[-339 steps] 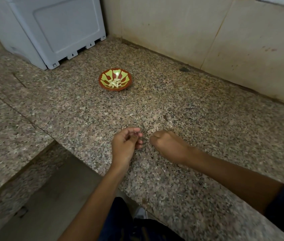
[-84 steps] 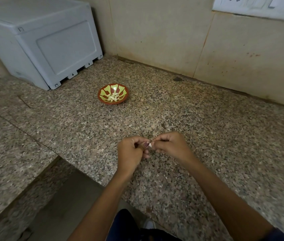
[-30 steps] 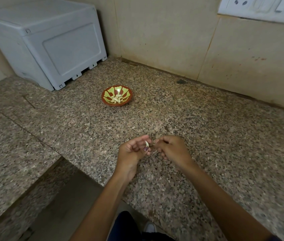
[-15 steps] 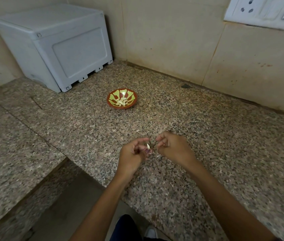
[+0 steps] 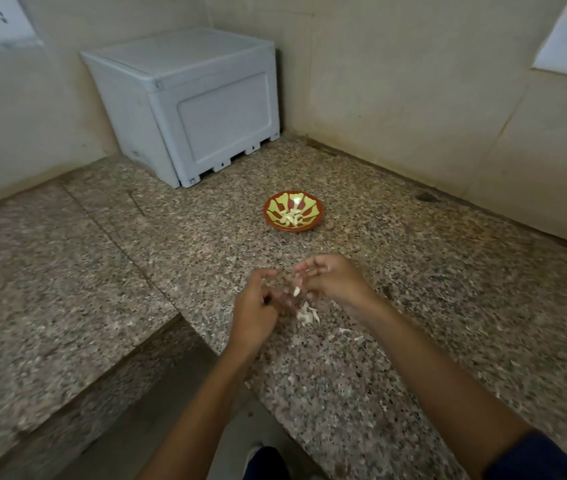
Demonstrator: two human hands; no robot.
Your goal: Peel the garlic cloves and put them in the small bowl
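Peeling step: our right hand (image 5: pixel 330 282) pinches a garlic clove (image 5: pixel 296 291); our left hand (image 5: pixel 258 306) curls loosely — grip unclear. Next, we judge: small bowl (image 5: pixel 293 216), twelve o'clock.

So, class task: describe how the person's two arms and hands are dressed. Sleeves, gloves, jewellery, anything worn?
Both hands are bare: no gloves on the left hand or right hand, and no rings or watch that I can make out. The forearms are uncovered too. A dark blue sleeve shows on the right arm at the frame's bottom edge; the left arm shows no sleeve in view.
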